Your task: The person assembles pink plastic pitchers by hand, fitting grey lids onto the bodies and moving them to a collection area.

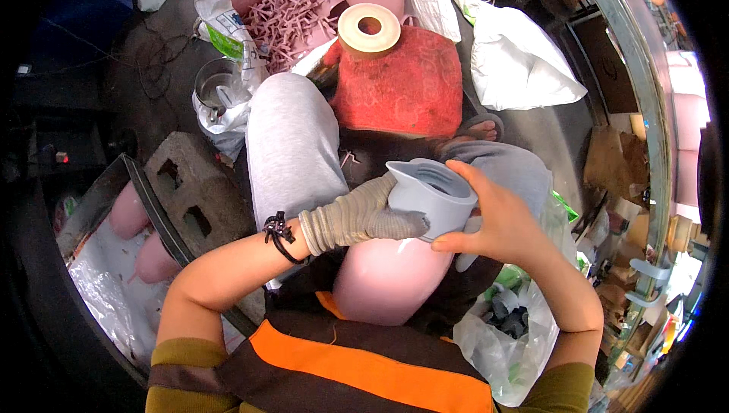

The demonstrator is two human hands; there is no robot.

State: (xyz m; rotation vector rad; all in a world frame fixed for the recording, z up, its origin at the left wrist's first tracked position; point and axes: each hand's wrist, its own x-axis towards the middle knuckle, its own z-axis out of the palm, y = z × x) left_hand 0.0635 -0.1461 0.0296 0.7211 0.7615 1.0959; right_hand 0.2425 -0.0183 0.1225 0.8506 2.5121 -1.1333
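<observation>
Above my lap, a grey plastic collar-shaped piece (431, 208) with a pointed spout is held between both hands. My left hand (361, 214), in a grey knit glove, grips its left side with the thumb across the front. Bare, my right hand (493, 215) closes on its right side, fingers at the upper rim and thumb below. The open top of the piece faces up and shows rings inside. Just beneath it, a smooth pink plastic vessel (391, 284) lies between my thighs. Its far end is hidden behind the hands and the grey piece.
Ahead, a tape roll (370, 29) rests on a red cloth-covered seat (399, 86). Behind it are pink plastic trimmings (292, 14). At left stand a concrete block (199, 185) and a bin with pink pieces (156, 257). A clear bag (505, 356) with grey scraps sits at right.
</observation>
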